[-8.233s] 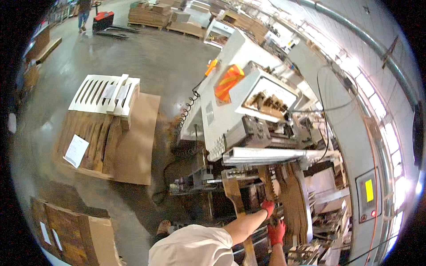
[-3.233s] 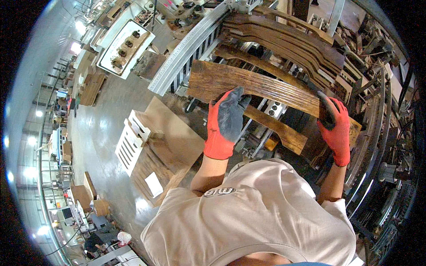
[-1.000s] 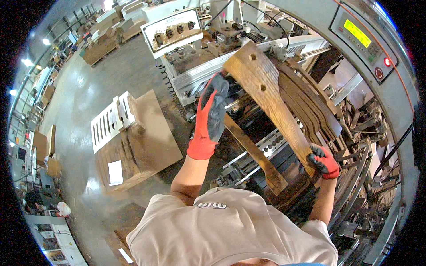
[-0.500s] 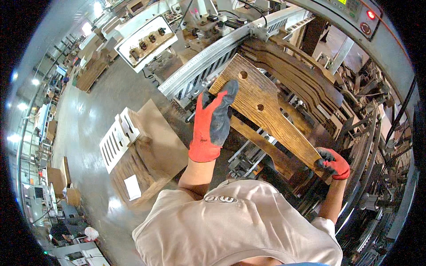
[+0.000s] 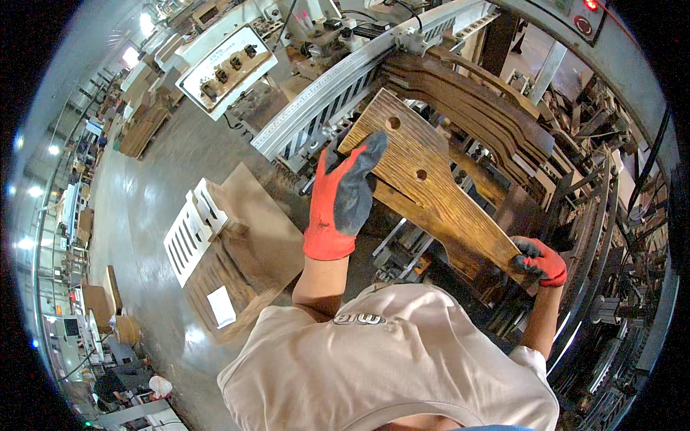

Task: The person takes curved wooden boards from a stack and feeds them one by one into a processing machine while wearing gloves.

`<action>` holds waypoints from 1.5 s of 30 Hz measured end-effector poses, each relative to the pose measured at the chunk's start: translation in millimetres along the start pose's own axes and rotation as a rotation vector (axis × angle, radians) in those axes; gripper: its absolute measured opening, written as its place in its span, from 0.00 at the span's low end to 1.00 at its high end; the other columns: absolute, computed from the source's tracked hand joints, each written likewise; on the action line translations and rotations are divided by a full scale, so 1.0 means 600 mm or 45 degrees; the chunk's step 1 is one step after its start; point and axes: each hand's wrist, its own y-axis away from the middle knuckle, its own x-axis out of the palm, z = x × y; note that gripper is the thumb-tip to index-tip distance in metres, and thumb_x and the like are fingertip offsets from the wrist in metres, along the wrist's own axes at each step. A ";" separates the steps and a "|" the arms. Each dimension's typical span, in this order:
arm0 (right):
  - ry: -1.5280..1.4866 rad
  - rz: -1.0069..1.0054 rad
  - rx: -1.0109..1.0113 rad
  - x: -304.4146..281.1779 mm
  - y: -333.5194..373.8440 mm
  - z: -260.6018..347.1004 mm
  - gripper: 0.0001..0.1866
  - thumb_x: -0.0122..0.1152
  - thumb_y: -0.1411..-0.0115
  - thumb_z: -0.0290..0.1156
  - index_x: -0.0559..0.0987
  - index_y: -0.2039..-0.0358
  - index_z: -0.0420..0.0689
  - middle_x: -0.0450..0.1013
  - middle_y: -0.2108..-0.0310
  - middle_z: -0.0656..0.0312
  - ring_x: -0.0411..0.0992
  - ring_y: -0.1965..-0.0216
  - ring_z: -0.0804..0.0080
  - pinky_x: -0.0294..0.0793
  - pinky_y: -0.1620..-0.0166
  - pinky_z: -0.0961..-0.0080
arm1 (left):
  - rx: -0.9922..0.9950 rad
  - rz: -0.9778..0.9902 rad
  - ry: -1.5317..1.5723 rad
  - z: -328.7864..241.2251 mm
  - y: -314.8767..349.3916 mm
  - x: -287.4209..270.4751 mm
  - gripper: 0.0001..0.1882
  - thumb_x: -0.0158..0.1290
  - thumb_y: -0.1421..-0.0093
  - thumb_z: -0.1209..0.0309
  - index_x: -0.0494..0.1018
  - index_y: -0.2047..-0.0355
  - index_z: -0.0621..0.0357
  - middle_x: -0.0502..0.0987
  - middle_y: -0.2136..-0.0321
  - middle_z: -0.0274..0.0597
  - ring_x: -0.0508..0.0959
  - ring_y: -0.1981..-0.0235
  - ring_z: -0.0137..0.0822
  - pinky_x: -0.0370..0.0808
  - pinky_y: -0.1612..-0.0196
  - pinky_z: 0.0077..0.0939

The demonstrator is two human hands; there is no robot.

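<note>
A brown wooden board (image 5: 413, 154), with strong grain and two round holes, is held up at a slant in front of me. It is wide at the far left and tapers toward the near right. My left hand (image 5: 339, 197), in a red glove with a dark palm, is closed on the wide end's left edge. At the narrow tip, my right hand (image 5: 543, 260), gloved alike, is closed with its fingers on the board. A second wooden board (image 5: 424, 224) shows below the held one, partly covered by it.
Several curved brown boards (image 5: 460, 97) lie stacked beyond, beside a slotted metal rail (image 5: 316, 108). A white panel with dark knobs (image 5: 227, 70) stands at the far left. On the floor at left lies a brown sheet (image 5: 262, 208) with white slotted pieces (image 5: 188, 233). A red light glows upper right.
The gap between the held board and the board below has narrowed. Both hands keep their grip, and the surroundings have shifted slightly in view.
</note>
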 end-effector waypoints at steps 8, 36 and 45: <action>0.994 -0.768 -0.519 0.078 0.001 0.071 0.26 0.66 0.55 0.25 0.75 0.52 0.44 0.65 0.45 0.53 0.64 0.44 0.55 0.60 0.40 0.67 | -0.127 -0.190 1.412 -0.038 -0.027 0.033 0.29 0.47 0.37 0.74 0.54 0.37 0.60 0.68 0.46 0.40 0.65 0.43 0.33 0.62 0.42 0.27; 1.083 -1.570 -0.467 0.078 0.117 0.026 0.29 0.61 0.60 0.12 0.76 0.53 0.42 0.69 0.50 0.55 0.68 0.48 0.58 0.64 0.43 0.71 | -0.067 0.236 0.889 -0.114 -0.020 0.118 0.26 0.48 0.44 0.84 0.64 0.43 0.65 0.70 0.48 0.41 0.69 0.48 0.31 0.64 0.44 0.22; 1.074 -1.688 -0.382 0.090 0.188 -0.005 0.29 0.59 0.59 0.12 0.75 0.52 0.42 0.68 0.49 0.53 0.68 0.48 0.59 0.65 0.45 0.72 | -0.038 0.459 1.032 -0.125 -0.018 0.169 0.29 0.43 0.46 0.88 0.63 0.41 0.64 0.68 0.45 0.38 0.68 0.49 0.23 0.64 0.47 0.17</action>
